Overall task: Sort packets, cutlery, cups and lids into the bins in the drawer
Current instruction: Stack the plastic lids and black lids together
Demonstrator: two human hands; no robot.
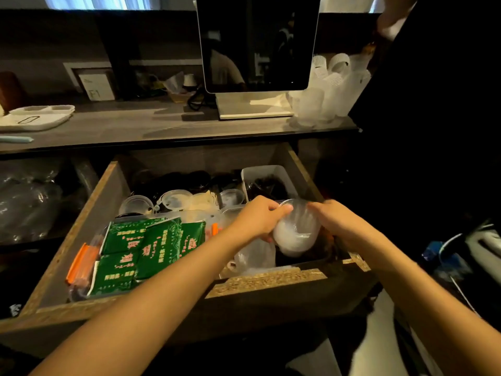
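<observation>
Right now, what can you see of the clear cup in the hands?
The clear plastic cup looks thin and translucent, possibly several nested. It is tilted, rim up and away, base toward the camera, above the drawer's front right corner. The left hand grips its left side, the right hand its right.

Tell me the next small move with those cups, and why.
Probably lower the clear cups into the front right bin of the drawer. Both the left hand and the right hand grip them just above it, and the green packets fill the left side.
</observation>
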